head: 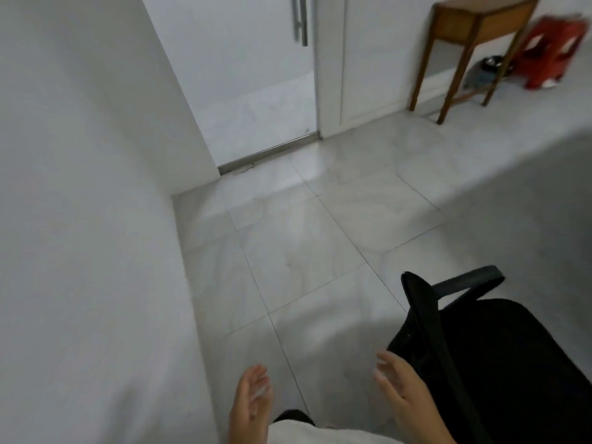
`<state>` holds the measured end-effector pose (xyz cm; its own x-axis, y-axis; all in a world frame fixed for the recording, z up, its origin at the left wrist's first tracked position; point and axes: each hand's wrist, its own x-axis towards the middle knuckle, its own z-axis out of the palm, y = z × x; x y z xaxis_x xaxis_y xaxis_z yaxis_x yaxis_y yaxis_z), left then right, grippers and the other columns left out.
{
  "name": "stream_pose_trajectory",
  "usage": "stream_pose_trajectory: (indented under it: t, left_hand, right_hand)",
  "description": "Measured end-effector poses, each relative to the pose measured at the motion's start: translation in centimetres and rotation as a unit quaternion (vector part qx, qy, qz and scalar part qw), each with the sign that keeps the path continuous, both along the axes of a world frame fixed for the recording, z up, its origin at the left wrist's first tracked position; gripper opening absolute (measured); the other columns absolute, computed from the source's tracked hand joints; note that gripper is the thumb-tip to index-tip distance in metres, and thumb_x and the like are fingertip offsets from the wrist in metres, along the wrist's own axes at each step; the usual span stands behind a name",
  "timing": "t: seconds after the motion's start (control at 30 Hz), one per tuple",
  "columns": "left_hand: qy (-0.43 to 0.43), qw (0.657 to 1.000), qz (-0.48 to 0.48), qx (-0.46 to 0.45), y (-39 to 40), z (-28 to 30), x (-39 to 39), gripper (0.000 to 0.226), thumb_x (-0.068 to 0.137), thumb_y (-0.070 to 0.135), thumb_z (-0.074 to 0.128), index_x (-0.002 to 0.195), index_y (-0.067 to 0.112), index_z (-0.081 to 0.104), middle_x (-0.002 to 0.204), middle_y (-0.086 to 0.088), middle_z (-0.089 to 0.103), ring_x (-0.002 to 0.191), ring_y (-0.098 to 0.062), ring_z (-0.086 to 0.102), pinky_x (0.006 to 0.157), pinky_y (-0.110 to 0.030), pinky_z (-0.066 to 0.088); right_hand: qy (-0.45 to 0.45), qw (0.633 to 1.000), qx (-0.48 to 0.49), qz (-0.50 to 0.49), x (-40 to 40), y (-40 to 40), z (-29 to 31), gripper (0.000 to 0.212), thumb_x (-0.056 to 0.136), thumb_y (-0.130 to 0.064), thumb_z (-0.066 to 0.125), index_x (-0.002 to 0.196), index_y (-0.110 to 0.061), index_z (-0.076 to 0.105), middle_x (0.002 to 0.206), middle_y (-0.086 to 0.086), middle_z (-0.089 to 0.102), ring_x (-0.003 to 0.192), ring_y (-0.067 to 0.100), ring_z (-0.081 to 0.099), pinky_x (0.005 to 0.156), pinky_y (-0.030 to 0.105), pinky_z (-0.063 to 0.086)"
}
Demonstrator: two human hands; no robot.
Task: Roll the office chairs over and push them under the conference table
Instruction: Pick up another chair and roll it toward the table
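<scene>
1. At the bottom right, a black office chair (499,363) stands on the pale tiled floor (304,251). Its back is close to me and one armrest (471,277) sticks out past it.
2. My right hand (400,386) is just beside the edge of the chair back. Its fingers are straight and loose, and it holds nothing. I cannot tell if it touches the chair.
3. My left hand (253,395) is out in front of me over the floor, apart from the chair. Its fingers are loose too, and it holds nothing.
4. A white wall (80,219) runs along my left side.
5. Far ahead is a glass door (256,75) with a long metal handle (301,20).
6. To the right of the door stands a small wooden table (480,24). A red stool (551,52) lies tipped beside it.
</scene>
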<state>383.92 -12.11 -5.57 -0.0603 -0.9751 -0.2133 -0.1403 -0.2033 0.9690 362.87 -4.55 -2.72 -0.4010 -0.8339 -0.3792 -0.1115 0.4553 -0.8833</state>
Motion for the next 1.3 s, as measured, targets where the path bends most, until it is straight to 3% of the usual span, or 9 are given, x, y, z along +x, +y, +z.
stream_pose_trajectory:
  t: [0.1,0.2,0.37,0.53,0.67,0.73,0.87,1.13,1.3]
  left_hand:
    - [0.005,0.992,-0.125,0.005,-4.2,-0.3,-4.1,0.035,0.057,0.022,0.056,0.089,0.036,0.054,0.092,0.01,0.063,0.07,0.017,0.059,0.065,0.001,0.042]
    - [0.001,0.964,-0.267,0.006,-8.5,0.2,-9.3,0.027,0.066,0.016,0.052,0.093,0.021,0.051,0.095,0.003,0.058,0.072,0.017,0.059,0.065,0.001,0.042]
    - [-0.021,0.849,-0.528,-0.014,-12.9,1.6,-19.0,0.024,0.077,0.022,0.053,0.1,0.025,0.047,0.1,0.008,0.055,0.091,-0.001,0.056,0.067,-0.002,0.043]
    - [-0.061,0.672,-0.704,-0.22,-12.5,2.5,-26.5,0.039,0.076,0.043,0.049,0.111,0.025,0.049,0.103,0.023,0.047,0.098,0.007,0.045,0.081,-0.002,0.033]
    - [-0.162,0.431,-0.799,-0.387,-10.8,1.0,-29.1,0.069,0.071,0.066,0.023,0.12,0.026,0.051,0.116,0.018,0.049,0.111,0.002,0.044,0.099,-0.016,0.028]
    - [-0.166,0.359,-0.791,-0.467,-10.7,-0.1,-29.5,0.062,0.082,0.065,0.015,0.107,0.031,0.06,0.107,0.018,0.058,0.102,0.001,0.054,0.096,-0.02,0.035]
    - [-0.121,0.337,-0.773,-0.524,-11.2,-2.9,-30.1,0.068,0.091,0.058,0.012,0.073,0.031,0.071,0.071,0.016,0.069,0.065,-0.003,0.063,0.073,-0.019,0.032]
    - [-0.115,0.329,-0.77,-0.534,-8.1,-2.1,-35.6,0.075,0.089,0.06,0.005,0.068,0.031,0.07,0.068,0.02,0.067,0.062,0.003,0.061,0.063,-0.01,0.041]
    - [-0.143,0.319,-0.772,-0.53,-4.4,-2.4,-41.8,0.073,0.089,0.06,0.005,0.072,0.033,0.07,0.07,0.02,0.067,0.063,0.003,0.061,0.057,-0.011,0.045]
  right_hand:
    - [0.01,0.993,0.021,-0.117,-1.6,0.4,-0.6,0.028,0.083,-0.007,0.059,0.104,-0.023,0.049,0.113,0.009,0.055,0.098,0.011,0.053,0.076,0.007,0.041]
    - [0.029,0.974,0.042,-0.221,-2.3,1.1,0.4,0.031,0.085,-0.016,0.057,0.111,-0.027,0.045,0.11,-0.005,0.05,0.104,0.008,0.05,0.093,0.023,0.041]
    - [0.051,0.893,0.072,-0.44,-1.8,2.4,2.5,0.027,0.087,-0.015,0.055,0.109,-0.026,0.046,0.109,-0.004,0.052,0.102,0.01,0.053,0.09,0.027,0.044]
    - [0.209,0.806,0.191,-0.519,-0.1,4.3,0.4,0.042,0.081,-0.04,0.055,0.111,-0.01,0.059,0.102,-0.003,0.057,0.098,0.015,0.055,0.087,0.03,0.043]
    - [0.271,0.77,0.332,-0.473,0.7,4.7,-2.7,0.072,0.086,-0.064,0.014,0.077,-0.02,0.07,0.074,-0.008,0.069,0.068,0.01,0.066,0.069,0.029,0.051]
    - [0.291,0.756,0.361,-0.462,0.7,4.6,-3.7,0.074,0.087,-0.063,0.01,0.071,-0.022,0.069,0.07,-0.009,0.069,0.065,0.009,0.065,0.073,0.025,0.039]
    - [0.306,0.742,0.372,-0.467,0.2,5.0,-4.6,0.052,0.073,-0.065,0.04,0.069,-0.021,0.068,0.07,-0.01,0.067,0.069,0.007,0.058,0.07,0.022,0.028]
    - [0.415,0.677,0.388,-0.469,-5.5,8.0,-5.7,0.04,0.06,-0.056,0.044,0.062,-0.022,0.066,0.06,-0.009,0.063,0.057,0.01,0.058,0.068,0.02,0.031]
    - [0.445,0.667,0.394,-0.448,-12.4,11.8,-6.1,0.044,0.03,-0.046,0.086,0.058,-0.022,0.062,0.056,-0.008,0.059,0.055,0.012,0.055,0.064,0.021,0.028]
